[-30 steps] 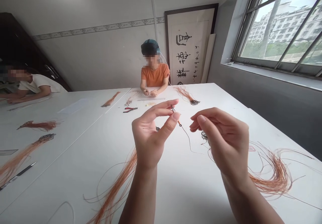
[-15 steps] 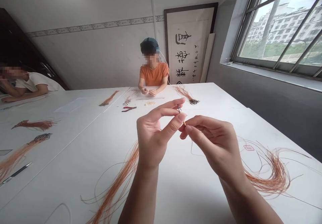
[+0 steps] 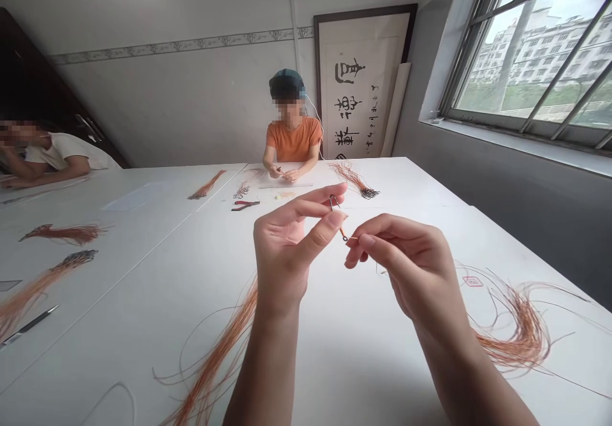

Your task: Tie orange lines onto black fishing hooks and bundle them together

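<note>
My left hand point(image 3: 284, 260) grasps a small dark hook point(image 3: 343, 233), pinched between thumb and fingers, its bend up and its orange-wrapped shank slanting down to the right, above the worktop point(image 3: 354, 368). My right hand point(image 3: 415, 260), just beside it, has thumb and forefinger closed on a thin line point(image 3: 354, 239) next to the hook's eye. On the near left, partly behind my left forearm, lies a bundle of orange strands point(image 3: 220, 343); a curved bundle point(image 3: 528, 337) lies to the right of my right wrist. Farther off are pliers point(image 3: 245, 206), near a person in orange point(image 3: 293, 142) seated at the far side.
</note>
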The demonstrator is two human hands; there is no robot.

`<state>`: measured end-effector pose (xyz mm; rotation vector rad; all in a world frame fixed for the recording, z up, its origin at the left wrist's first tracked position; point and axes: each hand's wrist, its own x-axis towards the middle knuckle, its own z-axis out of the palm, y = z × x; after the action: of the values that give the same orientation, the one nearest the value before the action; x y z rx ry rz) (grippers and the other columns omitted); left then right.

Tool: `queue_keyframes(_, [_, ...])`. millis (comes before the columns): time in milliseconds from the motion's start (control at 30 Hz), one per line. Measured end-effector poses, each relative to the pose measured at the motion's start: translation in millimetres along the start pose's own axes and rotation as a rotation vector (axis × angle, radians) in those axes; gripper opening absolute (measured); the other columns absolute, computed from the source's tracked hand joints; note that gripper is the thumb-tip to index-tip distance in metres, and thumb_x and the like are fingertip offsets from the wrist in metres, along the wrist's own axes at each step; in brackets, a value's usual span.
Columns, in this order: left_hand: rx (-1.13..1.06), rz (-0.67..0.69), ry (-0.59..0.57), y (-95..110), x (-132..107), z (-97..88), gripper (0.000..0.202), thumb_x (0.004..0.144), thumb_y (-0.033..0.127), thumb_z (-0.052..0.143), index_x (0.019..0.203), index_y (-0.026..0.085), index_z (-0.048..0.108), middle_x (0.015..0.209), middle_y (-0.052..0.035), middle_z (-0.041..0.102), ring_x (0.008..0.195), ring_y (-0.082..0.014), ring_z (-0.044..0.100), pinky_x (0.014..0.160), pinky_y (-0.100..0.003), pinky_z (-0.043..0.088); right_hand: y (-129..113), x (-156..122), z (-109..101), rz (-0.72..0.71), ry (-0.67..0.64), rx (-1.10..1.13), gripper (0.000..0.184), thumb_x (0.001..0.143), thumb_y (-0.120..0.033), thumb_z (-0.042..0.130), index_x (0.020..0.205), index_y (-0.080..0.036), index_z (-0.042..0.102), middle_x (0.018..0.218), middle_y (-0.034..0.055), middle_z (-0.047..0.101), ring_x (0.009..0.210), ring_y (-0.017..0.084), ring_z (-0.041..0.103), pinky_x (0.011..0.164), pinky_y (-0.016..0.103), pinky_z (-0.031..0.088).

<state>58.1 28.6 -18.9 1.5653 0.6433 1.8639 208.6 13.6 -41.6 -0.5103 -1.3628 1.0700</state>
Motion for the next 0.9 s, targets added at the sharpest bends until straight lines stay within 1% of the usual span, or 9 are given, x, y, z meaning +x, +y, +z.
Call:
queue_keyframes(133, [-0.02,-0.011,0.045,0,2,-4.1,0.015,0.084,0.019,0.084,0.072,0.027,0.081,0.103,-0.0004,0.085,0.095,-0.0186,0.077,0.095,-0.038,0.062,5,9,-1,0.096,0.055,0.295,0.014,0.095,-0.023,0.076,0.083,-0.021,0.082,0.075,0.0001,0.078,0.074,0.01,0.071,0.075,0.019,0.057])
queue_keyframes(200, [-0.028,0.004,0.061,1,3,-5.8,0.014,0.084,0.02,0.084,0.072,0.027,0.081,0.103,-0.0008,0.085,0.094,-0.0189,0.078,0.092,-0.037,0.063,6,14,-2,0.171,0.07,0.477,0.013,0.093,-0.023,0.077,0.081,-0.019,0.082,0.075,0.0012,0.078,0.074,0.011,0.073,0.077,0.019,0.059])
queue_keyframes(300, [-0.019,0.028,0.089,1,4,-7.7,0.012,0.084,0.025,0.086,0.073,0.026,0.081,0.102,-0.0024,0.084,0.093,-0.021,0.079,0.086,-0.038,0.064,8,19,-3,0.307,0.111,0.725,0.01,0.091,-0.021,0.078,0.082,-0.019,0.082,0.076,0.0003,0.078,0.076,0.011,0.077,0.077,0.018,0.062])
queue_keyframes(400, [-0.011,0.031,0.101,0,5,-8.9,0.012,0.083,0.026,0.086,0.073,0.026,0.081,0.1,-0.0027,0.085,0.09,-0.0203,0.079,0.083,-0.036,0.063,9,20,-3,0.407,0.161,0.873,0.004,0.087,-0.017,0.082,0.083,-0.017,0.081,0.077,-0.0004,0.079,0.076,0.011,0.079,0.074,0.017,0.064])
queue_keyframes(500, [-0.024,0.014,0.091,0,5,-9.1,0.012,0.084,0.022,0.084,0.073,0.026,0.081,0.103,-0.002,0.085,0.092,-0.0193,0.079,0.086,-0.035,0.063,10,20,-2,0.445,0.165,0.932,0.004,0.084,-0.015,0.085,0.084,-0.016,0.081,0.077,0.0004,0.079,0.074,0.011,0.079,0.074,0.017,0.064])
queue_keyframes(600, [-0.023,-0.002,0.089,-1,5,-8.6,0.011,0.084,0.022,0.085,0.074,0.027,0.082,0.103,-0.002,0.085,0.094,-0.0196,0.078,0.089,-0.037,0.063,9,19,-1,0.43,0.15,0.934,0.004,0.084,-0.014,0.084,0.084,-0.016,0.081,0.076,0.0004,0.079,0.074,0.01,0.078,0.075,0.017,0.064])
queue_keyframes(700, [-0.003,0.002,0.095,0,4,-7.6,0.011,0.084,0.023,0.086,0.074,0.027,0.082,0.103,-0.0021,0.084,0.097,-0.0202,0.078,0.094,-0.039,0.063,9,17,-1,0.346,0.123,0.863,0.007,0.088,-0.018,0.082,0.082,-0.017,0.079,0.073,-0.0023,0.075,0.07,0.008,0.073,0.075,0.017,0.063])
queue_keyframes(800, [0.015,-0.001,0.086,2,2,-5.8,0.012,0.084,0.021,0.086,0.075,0.028,0.082,0.104,-0.0005,0.084,0.096,-0.0192,0.077,0.096,-0.04,0.062,7,13,0,0.21,0.042,0.617,0.012,0.092,-0.021,0.08,0.08,-0.019,0.078,0.07,-0.0026,0.071,0.069,0.007,0.068,0.075,0.017,0.06])
queue_keyframes(900, [0.049,0.018,0.069,4,0,-3.5,0.013,0.085,0.02,0.085,0.075,0.028,0.083,0.104,-0.0005,0.084,0.095,-0.0188,0.076,0.098,-0.041,0.061,7,7,4,0.074,0.013,0.309,0.008,0.096,-0.026,0.079,0.089,-0.022,0.08,0.079,-0.0013,0.075,0.079,0.009,0.069,0.08,0.019,0.057])
